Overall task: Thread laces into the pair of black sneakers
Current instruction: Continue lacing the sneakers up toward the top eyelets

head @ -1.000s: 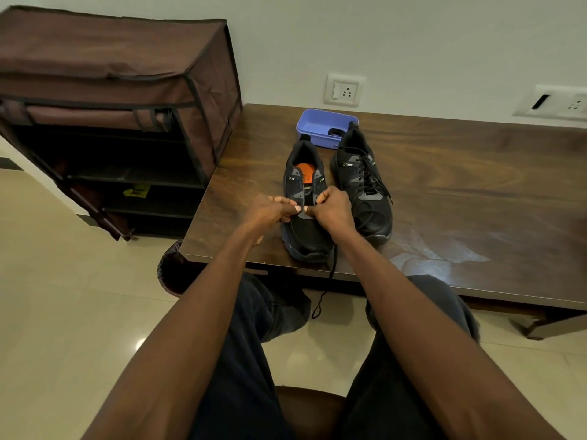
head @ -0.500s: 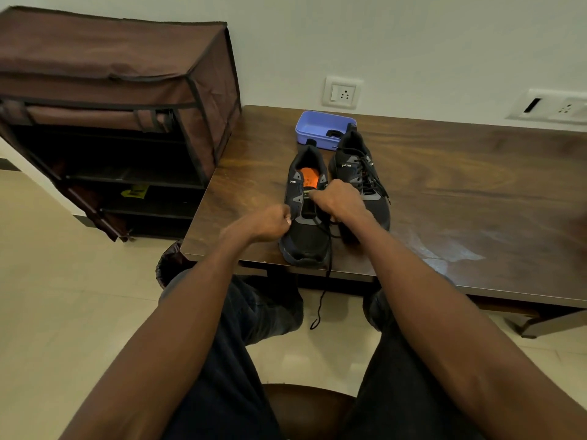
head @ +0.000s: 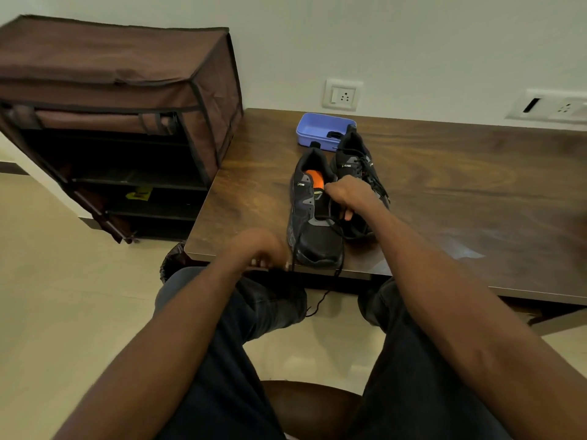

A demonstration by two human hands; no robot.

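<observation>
Fingers of my right hand curl over the near shoe at its tongue, pinching the lace there, I judge to steady the shoe while the lace gets drawn through. Left hand sits at the table edge, blurred; fingers look curled and a lace end runs up from beside them to the toe, so probably pulling it taut, but I cannot tell the grip for sure. Other lace end hangs off the table edge between my knees, loose.

Near shoe sits toe toward me, close to the edge, so the eyelets are in reach. Only the lowest eyelets look threaded; orange insole shows. Far shoe is just beside it, touching or nearly, already laced, so parked out of the way.

Count: two shoes, one laced, one in progress. One blue tray behind the shoes, something small and dark inside, unclear what. One brown fabric rack left of the table. Two wall sockets.
</observation>
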